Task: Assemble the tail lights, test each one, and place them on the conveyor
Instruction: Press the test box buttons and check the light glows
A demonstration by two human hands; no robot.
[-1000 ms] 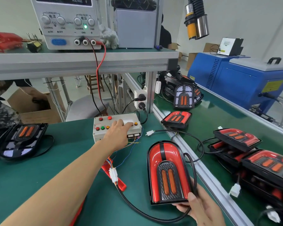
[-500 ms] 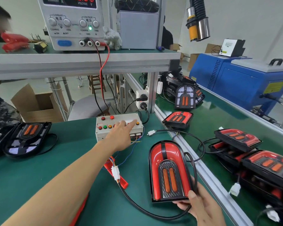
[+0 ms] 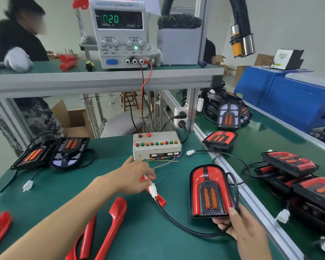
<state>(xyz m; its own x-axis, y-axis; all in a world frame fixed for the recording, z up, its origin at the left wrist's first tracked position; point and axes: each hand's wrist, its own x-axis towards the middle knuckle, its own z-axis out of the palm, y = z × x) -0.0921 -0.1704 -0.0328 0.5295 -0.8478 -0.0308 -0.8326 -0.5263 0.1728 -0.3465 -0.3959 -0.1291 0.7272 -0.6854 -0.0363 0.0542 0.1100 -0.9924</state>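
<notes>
Both hands work a tail-light test station: the left hand (image 3: 134,178) reaches over the green bench, its fingers curled at the bundle of thin coloured wires just above the white connector (image 3: 152,189), though motion blur hides whether it actually pinches them. The right hand (image 3: 238,225) grips the near edge of the red tail light (image 3: 210,191), thumb on the front rim and fingers underneath, propping the lamp tilted up off the bench, just beside the aluminium rail that borders the conveyor (image 3: 270,139).

A black cable (image 3: 178,222) loops from the lamp past the right hand to the white connector, whose wires run back to the white test box (image 3: 156,145) with its row of red, green and amber buttons. On the shelf above, the power supply (image 3: 120,32) shows green digits, so the circuit appears live.

Judged from this, the main risk is strain on the thin wires: a tug at the bundle rather than the connector body could pull a lead loose from the test box or drag the box forward. Unplugging while powered could also cause a spark. A lamp held only by its lower edge could tip and scuff its lens, and its trailing cable could catch the red trim pieces (image 3: 113,220) lying near the bench edge when it is moved towards the finished lights (image 3: 289,163) on the belt.
</notes>
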